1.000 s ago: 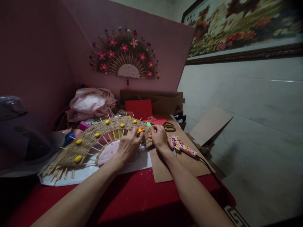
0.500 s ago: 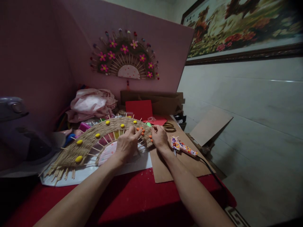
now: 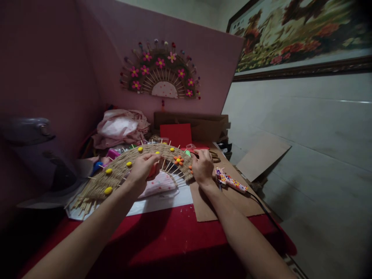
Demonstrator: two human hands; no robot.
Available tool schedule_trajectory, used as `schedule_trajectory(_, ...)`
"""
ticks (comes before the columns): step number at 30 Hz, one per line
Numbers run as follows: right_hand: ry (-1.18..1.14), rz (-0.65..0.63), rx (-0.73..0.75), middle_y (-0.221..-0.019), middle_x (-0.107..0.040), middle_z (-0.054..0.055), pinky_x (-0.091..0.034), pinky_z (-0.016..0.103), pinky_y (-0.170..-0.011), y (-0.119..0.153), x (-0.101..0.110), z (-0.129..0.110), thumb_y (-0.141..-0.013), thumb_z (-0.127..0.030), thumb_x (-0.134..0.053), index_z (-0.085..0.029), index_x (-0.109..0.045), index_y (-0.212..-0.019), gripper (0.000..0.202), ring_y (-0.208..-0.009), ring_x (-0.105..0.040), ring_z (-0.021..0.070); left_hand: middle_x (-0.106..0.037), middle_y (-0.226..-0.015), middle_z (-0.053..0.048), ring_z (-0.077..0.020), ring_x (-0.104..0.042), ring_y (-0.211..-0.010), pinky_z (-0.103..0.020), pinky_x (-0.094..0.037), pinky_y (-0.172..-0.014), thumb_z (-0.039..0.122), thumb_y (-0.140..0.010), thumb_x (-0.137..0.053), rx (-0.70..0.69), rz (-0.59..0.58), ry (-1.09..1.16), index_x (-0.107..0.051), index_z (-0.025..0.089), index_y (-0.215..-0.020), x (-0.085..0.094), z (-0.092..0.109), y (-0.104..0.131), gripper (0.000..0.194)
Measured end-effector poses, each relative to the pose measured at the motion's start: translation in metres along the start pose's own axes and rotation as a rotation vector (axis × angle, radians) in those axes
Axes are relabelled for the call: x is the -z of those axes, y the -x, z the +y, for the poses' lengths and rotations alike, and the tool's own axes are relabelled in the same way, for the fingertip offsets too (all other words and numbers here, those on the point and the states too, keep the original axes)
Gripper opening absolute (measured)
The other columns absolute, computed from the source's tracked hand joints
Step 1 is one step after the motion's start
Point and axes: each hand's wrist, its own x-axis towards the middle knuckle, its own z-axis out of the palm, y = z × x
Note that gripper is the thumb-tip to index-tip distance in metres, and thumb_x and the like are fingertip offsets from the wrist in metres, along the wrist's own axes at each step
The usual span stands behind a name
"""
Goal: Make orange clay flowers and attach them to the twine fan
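Fan (image 3: 151, 149) of twine and sticks, lying on a white sheet (image 3: 165, 204) on the table (image 3: 174, 236). Our left hand (image 3: 147, 168) curls over its middle, something orange (image 3: 153, 171) showing beneath; our right hand (image 3: 202, 166) bends its fingers at the right end, beside an orange flower (image 3: 178, 160). We cannot tell what either pinches.

**Open near, crowded far**

Passable along the near middle of the red counter (image 3: 178, 234), between left forearm (image 3: 106, 209) and right forearm (image 3: 234, 223). Narrow between left hand (image 3: 143, 169) and right hand (image 3: 203, 167), over the orange flower (image 3: 179, 160) on the twine arc (image 3: 148, 149). Blocked at far left by heaped pink cloth (image 3: 120, 127), at far middle by an upright red card (image 3: 176, 133), at right by the flowered glue gun (image 3: 231, 182) and cord (image 3: 266, 211).
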Motion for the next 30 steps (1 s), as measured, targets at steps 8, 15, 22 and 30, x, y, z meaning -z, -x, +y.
schedule_trajectory(8,-0.485,-0.357,0.431,-0.097,-0.060,0.004,-0.046,0.029,-0.083,0.019,0.009,-0.070,-0.084,-0.028,-0.058,-0.021,-0.061,-0.103,0.020,-0.093,-0.055,0.0167,-0.056,-0.068,0.003,-0.0080,-0.048,-0.053,-0.020,-0.034,-0.048,0.013,-0.056,-0.055,-0.025,-0.006,0.081,-0.055,0.014,-0.093,0.021,-0.008,0.001,0.037)
schedule_trajectory(15,-0.553,-0.440,0.519,-0.093,-0.061,0.002,-0.047,0.027,-0.077,0.030,-0.002,-0.100,-0.077,-0.012,-0.060,-0.020,-0.060,-0.097,0.022,-0.083,-0.056,0.0144,-0.059,-0.074,0.002,-0.0115,-0.053,-0.063,-0.020,-0.037,-0.051,0.015,-0.062,-0.052,-0.117,-0.116,0.123,-0.055,0.016,-0.095,0.035,-0.016,0.006,0.033)
schedule_trajectory(22,-0.649,-0.299,0.481,-0.082,-0.060,0.002,-0.046,0.025,-0.069,0.041,-0.014,-0.083,-0.078,-0.014,-0.058,-0.019,-0.060,-0.090,0.013,-0.074,-0.055,0.0140,-0.062,-0.078,-0.001,-0.0147,-0.055,-0.070,-0.024,-0.043,-0.060,0.025,-0.068,-0.061,-0.176,-0.073,-0.093,-0.060,0.015,-0.091,0.031,-0.024,0.009,0.025)
schedule_trajectory(30,-0.712,-0.272,0.397,-0.074,-0.060,0.001,-0.045,0.026,-0.067,0.041,-0.007,-0.074,-0.078,-0.011,-0.059,-0.018,-0.063,-0.084,0.010,-0.070,-0.056,0.0136,-0.061,-0.065,-0.001,-0.0097,-0.050,-0.055,-0.022,-0.038,-0.052,0.030,-0.065,-0.071,-0.077,-0.130,0.091,-0.064,0.011,-0.083,0.029,-0.033,0.007,0.027)
